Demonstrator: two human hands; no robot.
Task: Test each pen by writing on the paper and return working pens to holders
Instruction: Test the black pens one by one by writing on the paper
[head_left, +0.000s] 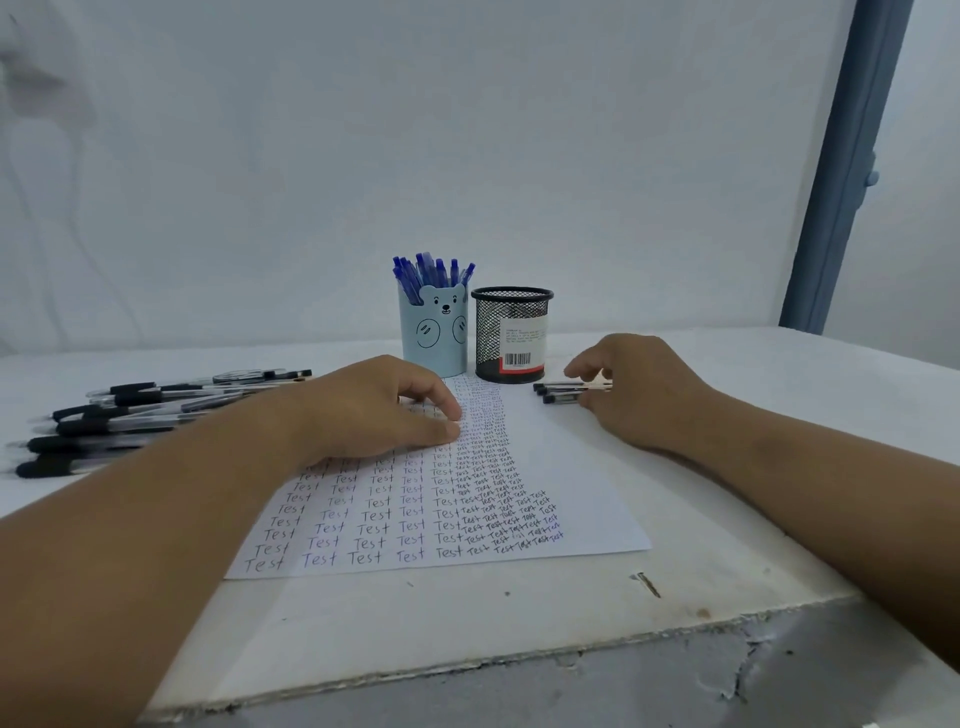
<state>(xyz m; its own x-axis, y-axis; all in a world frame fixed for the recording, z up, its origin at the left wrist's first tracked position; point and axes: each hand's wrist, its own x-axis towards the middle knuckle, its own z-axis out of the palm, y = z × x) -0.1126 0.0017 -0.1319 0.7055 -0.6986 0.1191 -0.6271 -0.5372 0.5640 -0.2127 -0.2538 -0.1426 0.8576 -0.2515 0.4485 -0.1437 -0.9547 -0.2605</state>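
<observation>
Three black-capped clear pens (569, 392) lie side by side on white desk (779, 374) right of paper, long axes left-right, under right hand (631, 387) fingertips; fingers loosely curled, grip not yet evident. Left hand (379, 408) presses written sheet (571, 467), holding nothing.

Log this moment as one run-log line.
left hand: rests on paper | right hand: reaching black pens right of paper | blue holder: blue pens | mesh holder: looks empty

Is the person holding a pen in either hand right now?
Not clearly. The left hand rests on the paper, holding nothing. The right hand reaches the black pens beside the mesh holder; fingers touch them, but a grip cannot be told.
</observation>
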